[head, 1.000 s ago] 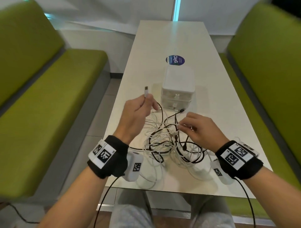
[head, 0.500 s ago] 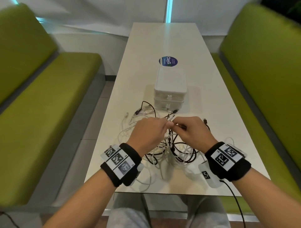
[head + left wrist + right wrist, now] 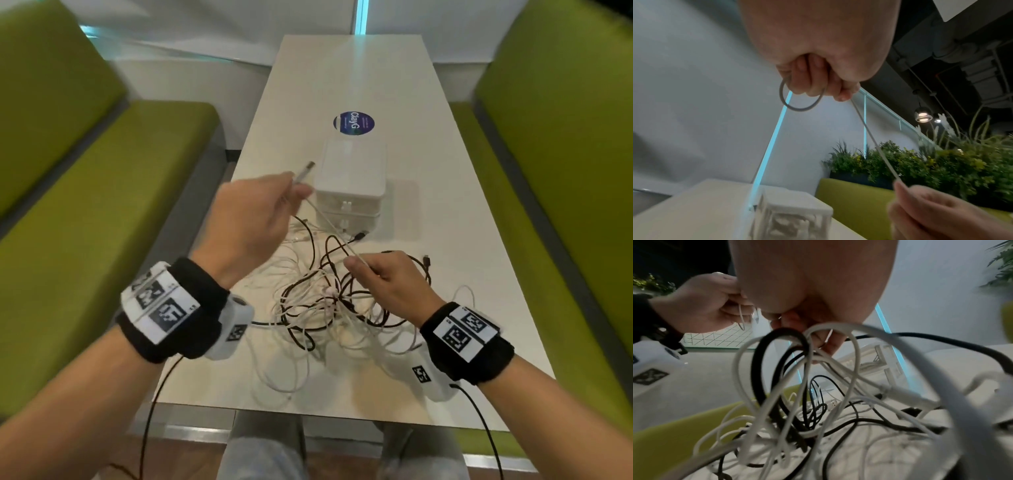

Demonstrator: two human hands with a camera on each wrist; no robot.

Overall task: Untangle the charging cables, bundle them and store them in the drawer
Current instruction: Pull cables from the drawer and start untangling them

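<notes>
1. The desk (image 3: 445,178) – a long pale slab – runs up the middle of the head view, with green benches (image 3: 85,192) filling the left and right sides.
2. The drawer unit (image 3: 351,178), a small white box with 2 visible drawer fronts, both closed, stands at centre frame just above the cables.
3. The tangle of cables (image 3: 329,308) sprawls over the lower centre of the desk: thin white leads and thicker black ones looped through one another, with a black plug lying near the drawer unit's base. How many cables there are cannot be told.
4. The left hand (image 3: 253,219), left of centre, is closed around 1 white cable (image 3: 329,226); its plug (image 3: 305,173) sticks out above the fist toward the upper middle. The left wrist view shows a small loop of it hanging under the curled fingers (image 3: 807,78).
5. The right hand (image 3: 387,281), right of centre, pinches the same white cable further along, so a straight stretch runs taut between the 2 hands, lifted above the pile.
6. Handling, as a judgement: the cables look light, limp and smooth – they will sag, slide through a loose pinch and snag on neighbouring loops. The stiff plug end is the surest place to hold; feeding that end back through each crossing should work better than tugging, which could tighten knots.
</notes>
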